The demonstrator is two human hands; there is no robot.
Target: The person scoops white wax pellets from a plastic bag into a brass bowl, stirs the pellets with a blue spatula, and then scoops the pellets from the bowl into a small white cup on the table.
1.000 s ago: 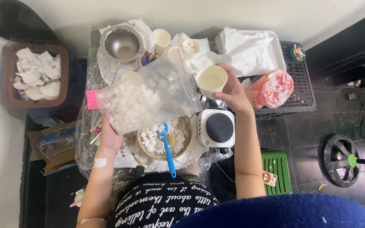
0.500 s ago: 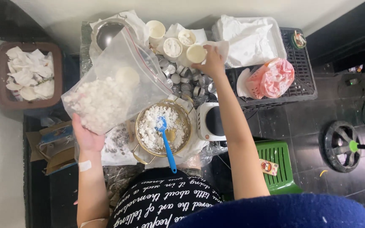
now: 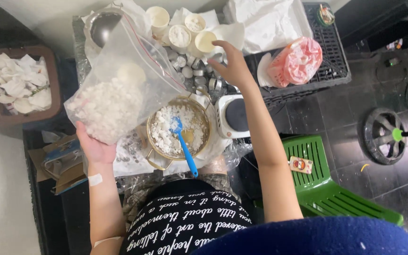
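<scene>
The right hand (image 3: 232, 66) has let go of the cup (image 3: 205, 41) and hovers open beside it; the left hand (image 3: 95, 146) still cradles the bag (image 3: 114, 94) from beneath.

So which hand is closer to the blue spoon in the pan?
The left hand. It is beside the pan, under the bag of white chunks, just left of the blue spoon. The right hand is farther up, by the paper cups.

brown bin of crumpled paper (image 3: 21, 85) | green plastic stool (image 3: 327, 184) | pink bag (image 3: 297, 61) | wheel (image 3: 384, 136)
</scene>
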